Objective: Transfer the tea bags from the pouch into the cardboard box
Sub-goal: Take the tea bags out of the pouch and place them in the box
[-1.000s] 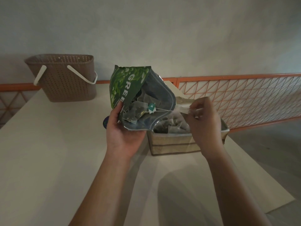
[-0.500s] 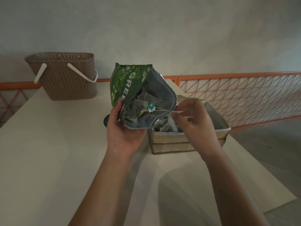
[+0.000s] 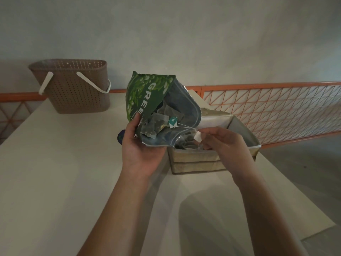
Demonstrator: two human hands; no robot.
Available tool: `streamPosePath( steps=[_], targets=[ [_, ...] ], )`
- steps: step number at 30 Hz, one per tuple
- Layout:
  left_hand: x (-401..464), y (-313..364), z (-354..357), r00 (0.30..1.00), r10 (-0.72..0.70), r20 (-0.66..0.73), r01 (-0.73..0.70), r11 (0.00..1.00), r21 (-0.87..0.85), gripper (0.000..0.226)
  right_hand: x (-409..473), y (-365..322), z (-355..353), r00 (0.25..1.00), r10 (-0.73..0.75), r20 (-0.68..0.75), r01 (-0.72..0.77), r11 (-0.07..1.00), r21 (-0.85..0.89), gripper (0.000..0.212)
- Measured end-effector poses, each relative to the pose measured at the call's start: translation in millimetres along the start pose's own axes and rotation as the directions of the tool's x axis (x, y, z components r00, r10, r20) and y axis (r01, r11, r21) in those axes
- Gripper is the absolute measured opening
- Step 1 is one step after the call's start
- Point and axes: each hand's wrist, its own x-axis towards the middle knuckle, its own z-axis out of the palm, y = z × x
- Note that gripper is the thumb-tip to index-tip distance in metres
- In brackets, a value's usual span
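Tabletop [image 3: 55, 172], pale and bare across its near half, filled the head view. At centre, the left hand [image 3: 142, 150] gripped a green tea pouch [image 3: 147, 97] from below, thumb pressed on the printed front, fingers curled under its open mouth. The pouch was tilted, its mouth facing 4 o'clock, toward the cardboard box [image 3: 199, 161] that stood on the table just beside it. Pyramid tea bags [image 3: 155, 126] crowded the pouch mouth, one with a teal tag [image 3: 173, 121] hanging out on a thin string. More tea bags lay inside the box, partly hidden by the hands. The right hand [image 3: 227, 143] hovered over the box's near edge, thumb and forefinger pinching a small white tag [image 3: 197, 136], the other fingers loosely curled. At 10 o'clock a brown perforated basket [image 3: 77, 93] with white handles stood well apart near the wall. An orange mesh railing [image 3: 273, 109] ran along 2 o'clock.
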Motion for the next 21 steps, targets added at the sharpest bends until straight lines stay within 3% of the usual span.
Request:
streamPosePath(
  steps=[6,15,19,21],
  targets=[
    [0,-1,0,1.0,-0.016,0.003,0.016,1.0,0.0,0.059,5,9,1,1.0,-0.007,-0.03,0.005,0.997,-0.076,0.014],
    [0,-1,-1,0.999,-0.036,0.007,0.036,0.999,-0.016,0.059,3,8,2,0.998,-0.019,-0.063,0.017,0.999,-0.037,0.013],
    [0,0,-1,0.999,-0.029,-0.016,0.029,1.0,-0.008,0.058,-5,-1,4,0.988,-0.099,-0.115,0.103,0.994,0.032,0.013],
    [0,0,1,1.0,-0.019,-0.022,0.019,1.0,0.0,0.057,-10,-7,7,0.99,-0.122,-0.077,0.13,0.985,0.11,0.015]
  ],
)
